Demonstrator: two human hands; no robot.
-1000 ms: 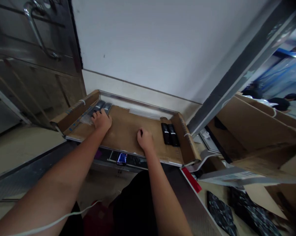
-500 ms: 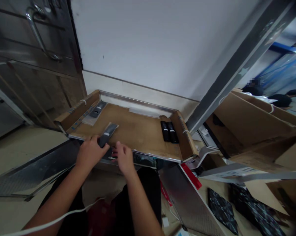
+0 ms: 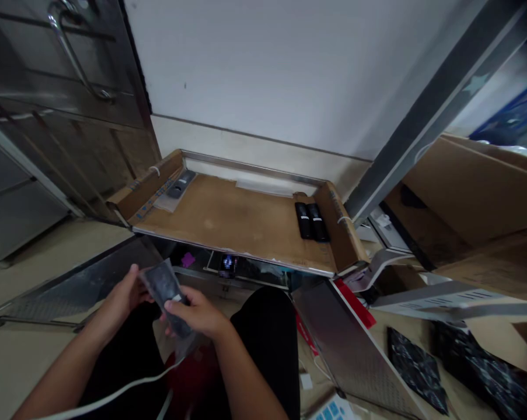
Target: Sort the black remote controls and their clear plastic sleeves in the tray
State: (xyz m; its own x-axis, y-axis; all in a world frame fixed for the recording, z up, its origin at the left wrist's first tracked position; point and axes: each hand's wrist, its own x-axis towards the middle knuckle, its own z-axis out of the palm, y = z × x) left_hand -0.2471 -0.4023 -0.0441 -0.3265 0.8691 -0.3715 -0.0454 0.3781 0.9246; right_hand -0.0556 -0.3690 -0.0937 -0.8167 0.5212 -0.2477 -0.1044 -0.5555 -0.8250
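My right hand (image 3: 197,312) grips a dark, flat, elongated item with a white label (image 3: 169,296), wrapped in a clear plastic sleeve, above my lap. Its thumb presses on the label and other fingers are partly hidden underneath. At the item's left edge is my left hand (image 3: 125,294), one fingertip raised apart and other fingertips partly hidden by the sleeve. Beyond my hands lies a cardboard-lined tray (image 3: 241,213). Two black labelled items (image 3: 311,221) rest side by side at its right end, and another sleeved dark item (image 3: 180,184) lies at its left end.
Below the tray is a shelf (image 3: 197,271) with assorted things. A metal panel (image 3: 346,344) hangs at the right and another (image 3: 105,277) at the left. A large cardboard box (image 3: 486,204) stands right. A white cable (image 3: 127,388) crosses my lap.
The sleeved item has come off the tray's front edge toward my lap. My right hand has taken hold of it, and my left hand has moved down and left. The view has shifted slightly.
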